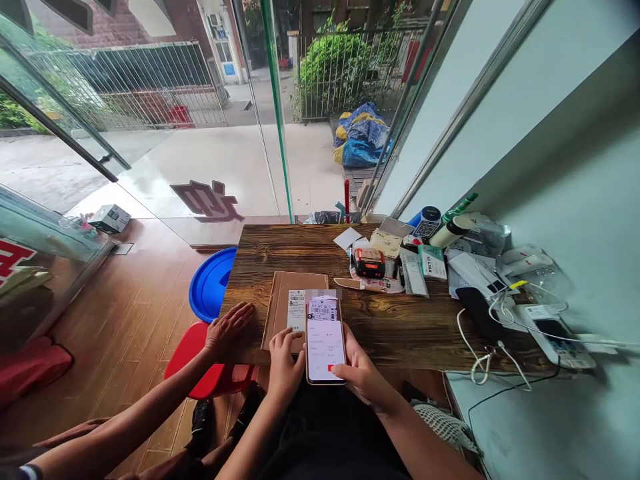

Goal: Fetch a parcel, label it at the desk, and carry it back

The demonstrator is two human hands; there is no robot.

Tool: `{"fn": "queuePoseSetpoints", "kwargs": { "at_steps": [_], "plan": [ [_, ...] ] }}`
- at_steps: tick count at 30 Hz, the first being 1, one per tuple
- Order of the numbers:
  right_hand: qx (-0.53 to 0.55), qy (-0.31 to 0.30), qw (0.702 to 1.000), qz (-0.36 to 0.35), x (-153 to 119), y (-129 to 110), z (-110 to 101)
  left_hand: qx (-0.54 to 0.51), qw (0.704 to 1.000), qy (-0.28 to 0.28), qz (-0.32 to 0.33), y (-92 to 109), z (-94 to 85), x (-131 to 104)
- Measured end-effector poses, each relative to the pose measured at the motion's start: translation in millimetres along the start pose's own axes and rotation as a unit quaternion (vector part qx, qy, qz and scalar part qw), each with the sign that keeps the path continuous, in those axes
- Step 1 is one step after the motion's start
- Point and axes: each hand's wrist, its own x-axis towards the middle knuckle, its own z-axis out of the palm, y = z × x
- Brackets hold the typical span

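Observation:
A smartphone (326, 347) is upright in my right hand (363, 377), whose fingers wrap its right side. My thumb lies on a red button low on the lit screen, which also shows a barcode label. My left hand (286, 360) has its fingers spread over the near edge of a flat cardboard package (280, 300), just left of the phone. A white barcode label (297, 308) is stuck on the package; the phone covers part of the package's right side.
Another person's hand (227, 330) rests on the left edge of the wooden table (295, 250). An orange-black battery pack (370, 263), a knife (367, 285), papers and cables crowd the right side. A red stool (190, 353) and blue stool (207, 283) stand at left.

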Motion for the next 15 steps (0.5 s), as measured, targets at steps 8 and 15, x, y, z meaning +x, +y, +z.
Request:
{"fn": "queuePoseSetpoints", "kwargs": {
  "at_steps": [8, 15],
  "plan": [
    [0.010, 0.035, 0.999, -0.026, -5, 10, -23, 0.079, 0.997, -0.019, 0.006, -37, 9.0, 18],
    [0.001, 0.070, 0.997, -0.025, -9, 10, -27, 0.038, 0.994, -0.100, 0.036, -89, 23.8, 46]
  ]
}}
